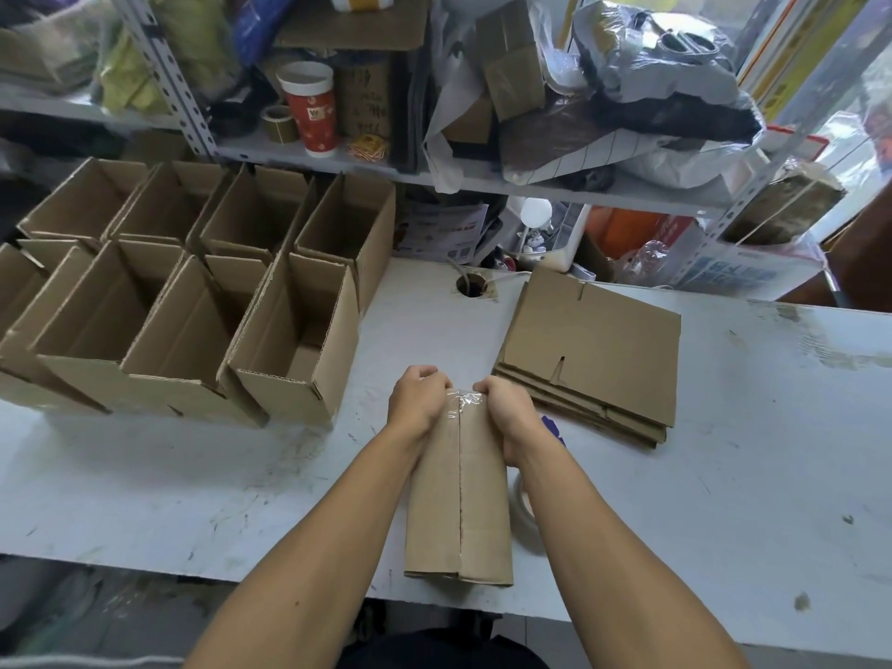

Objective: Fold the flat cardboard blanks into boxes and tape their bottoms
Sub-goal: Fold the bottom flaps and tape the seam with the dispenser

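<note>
A folded cardboard box [458,504] stands bottom-up on the white table [193,475] in front of me, its two bottom flaps meeting at a centre seam covered with clear tape [462,400]. My left hand [417,398] grips the far left corner of the box. My right hand [507,408] grips the far right corner, fingers curled over the crinkled tape end. A stack of flat cardboard blanks [593,350] lies to the right. A roll of clear tape [523,499] rests on the table, partly hidden behind my right forearm.
Several open finished boxes [193,301] stand in rows at the left. A cluttered metal shelf [434,176] with a red cup [311,108] backs the table. A cable hole [470,284] sits mid-table. A purple object [552,427] peeks out by my right wrist.
</note>
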